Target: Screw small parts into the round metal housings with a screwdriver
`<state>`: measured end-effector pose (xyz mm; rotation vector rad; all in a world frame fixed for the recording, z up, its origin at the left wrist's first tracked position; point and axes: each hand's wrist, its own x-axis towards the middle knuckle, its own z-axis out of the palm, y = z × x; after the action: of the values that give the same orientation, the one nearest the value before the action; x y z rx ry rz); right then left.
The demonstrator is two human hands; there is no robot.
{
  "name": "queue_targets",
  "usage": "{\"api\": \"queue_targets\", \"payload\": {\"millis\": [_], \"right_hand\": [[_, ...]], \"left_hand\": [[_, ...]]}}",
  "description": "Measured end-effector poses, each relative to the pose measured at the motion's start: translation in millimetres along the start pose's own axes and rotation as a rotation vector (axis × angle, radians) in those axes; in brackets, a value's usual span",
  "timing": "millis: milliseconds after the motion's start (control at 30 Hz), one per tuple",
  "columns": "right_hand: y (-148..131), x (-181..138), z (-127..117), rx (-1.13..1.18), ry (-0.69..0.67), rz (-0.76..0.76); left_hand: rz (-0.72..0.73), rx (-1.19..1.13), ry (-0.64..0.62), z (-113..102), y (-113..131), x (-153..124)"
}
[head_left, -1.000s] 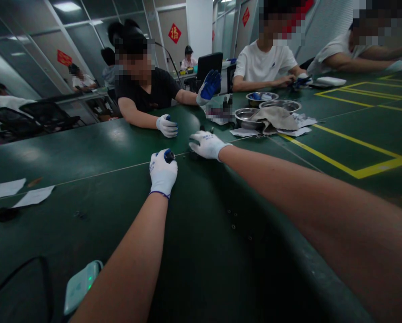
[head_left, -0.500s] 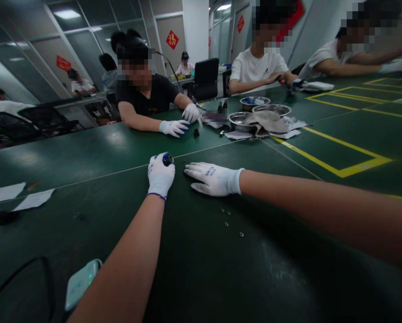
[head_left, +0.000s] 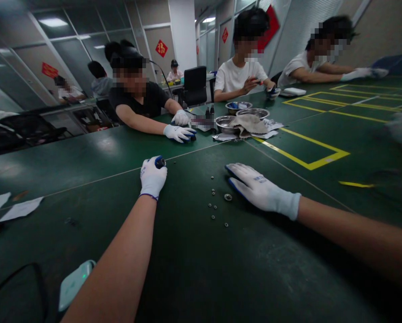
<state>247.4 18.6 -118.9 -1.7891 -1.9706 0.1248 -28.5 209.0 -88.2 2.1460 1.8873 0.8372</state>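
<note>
The left hand (head_left: 153,177), in a white glove with blue on the finger side, was clenched around a dark cylindrical part (head_left: 160,162), whose metal-rimmed end stuck out past the fingers. That part sat in the grip right by the pale seam (head_left: 127,172) that crossed the green tabletop (head_left: 180,255), well in from its far edge. The right hand (head_left: 258,186), gloved alike, was released: its fingers lay stretched out toward the left hand, though whether its underside touched the tabletop could not be told. Just beside those fingers, apart from them, lay a larger metal ring (head_left: 228,197), and small metal rings (head_left: 213,217) were scattered between the two hands, on the side nearer the wearer.

Toward the far edge, a co-worker's gloved hand (head_left: 179,133) rested at a small dark piece (head_left: 193,138). To the right of it stood metal bowls (head_left: 225,127), with a greyish cloth (head_left: 254,125) draped against them and papers (head_left: 270,134) beneath. Yellow tape (head_left: 339,155) marked out an angular outline farther right. Toward the tabletop's left side lay white sheets (head_left: 21,209); closer to the wearer, a pale green device (head_left: 73,285) with a green light lay partly behind the left forearm, near a dark cable (head_left: 39,282).
</note>
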Motion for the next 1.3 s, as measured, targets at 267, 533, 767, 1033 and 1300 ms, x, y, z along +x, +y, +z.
{"api": "queue_targets", "payload": {"millis": [267, 533, 767, 1033, 1300], "right_hand": [[-33, 78, 29, 0.052, -0.206, -0.117], [-68, 172, 62, 0.027, -0.290, -0.111], [-66, 182, 69, 0.109, -0.329, -0.313], [-55, 108, 38, 0.365, -0.386, -0.420], [-77, 8, -2, 0.402, -0.369, -0.474]], "left_hand": [[0.000, -0.020, -0.009, -2, 1, -4], [0.016, -0.055, 0.049, 3, -5, -2], [0.006, -0.068, 0.053, 3, -6, -1], [0.020, -0.044, -0.007, 2, -4, -3], [0.119, 0.034, -0.086, 2, -3, -5]]}}
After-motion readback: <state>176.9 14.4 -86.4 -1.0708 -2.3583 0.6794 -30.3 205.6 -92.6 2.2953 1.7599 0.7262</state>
